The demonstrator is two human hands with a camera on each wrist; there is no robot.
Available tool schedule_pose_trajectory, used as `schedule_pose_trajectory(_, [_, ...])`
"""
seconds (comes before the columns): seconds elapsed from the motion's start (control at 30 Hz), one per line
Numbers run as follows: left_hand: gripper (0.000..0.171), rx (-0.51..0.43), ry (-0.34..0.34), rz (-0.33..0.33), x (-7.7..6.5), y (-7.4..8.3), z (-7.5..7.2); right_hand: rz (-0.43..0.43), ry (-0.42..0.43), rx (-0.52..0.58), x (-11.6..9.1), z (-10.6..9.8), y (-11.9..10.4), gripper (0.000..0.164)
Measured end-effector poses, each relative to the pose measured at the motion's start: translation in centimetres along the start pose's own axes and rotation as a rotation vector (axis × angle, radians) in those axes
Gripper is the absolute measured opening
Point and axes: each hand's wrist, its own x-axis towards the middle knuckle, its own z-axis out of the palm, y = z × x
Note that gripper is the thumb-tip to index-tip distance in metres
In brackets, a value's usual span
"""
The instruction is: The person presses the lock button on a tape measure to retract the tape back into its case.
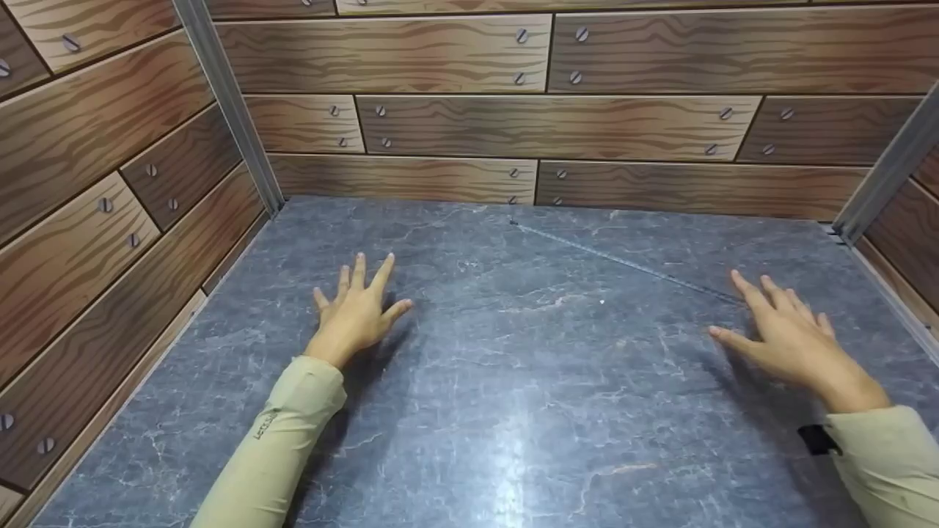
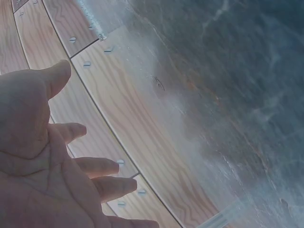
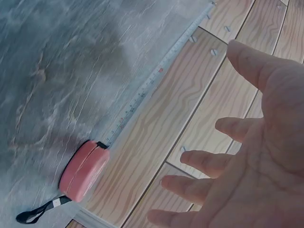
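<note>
A tape measure (image 3: pixel 85 168) with a red case and a black wrist strap (image 3: pixel 42 209) lies on the dark grey marbled table (image 1: pixel 513 352). Its blade (image 1: pixel 623 260) is pulled out in a long diagonal toward the back wall. In the head view my right hand (image 1: pixel 796 341) hovers in front of the case and hides it, fingers spread, with nothing in the grasp. Over the table's left part, my left hand (image 1: pixel 352 319) is also spread and holds nothing. Both palms show bare in the wrist views, fingers extended.
Wood-plank-patterned panels (image 1: pixel 447 59) stand behind the table and along both sides. Metal corner posts (image 1: pixel 235 110) rise at the back left and back right. A bright glare lies on the tabletop near the front middle.
</note>
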Motion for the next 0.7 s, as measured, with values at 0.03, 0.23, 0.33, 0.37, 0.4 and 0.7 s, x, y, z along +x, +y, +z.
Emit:
schedule_pose_trajectory(0.03, [0.085, -0.002, -0.002, 0.0, 0.0, 0.0, 0.0, -0.004, -0.003, -0.008, 0.1, -0.1, 0.2, 0.101])
schedule_pose_trajectory(0.23, [0.084, -0.006, -0.01, 0.009, 0.2, 0.1, -0.1, -0.023, -0.014, -0.05, 0.4, -0.5, 2.0, 0.094])
schedule_pose_trajectory(0.33, [0.083, -0.015, -0.014, 0.015, 0.3, 0.2, -0.1, -0.022, -0.016, -0.054, 0.4, -0.6, 3.1, 0.094])
schedule_pose_trajectory(0.37, [0.083, -0.016, -0.015, 0.017, 0.4, 0.2, 0.0, -0.024, -0.012, -0.053, 0.4, -0.6, 3.4, 0.093])
schedule_pose_trajectory(0.4, [0.083, -0.018, -0.016, 0.017, 0.4, 0.3, 0.0, -0.026, -0.01, -0.051, 0.4, -0.7, 3.8, 0.093])
schedule_pose_trajectory(0.7, [0.081, -0.018, -0.032, 0.031, 1.2, 0.8, 0.4, -0.027, -0.021, -0.049, 0.6, -0.9, 7.2, 0.09])
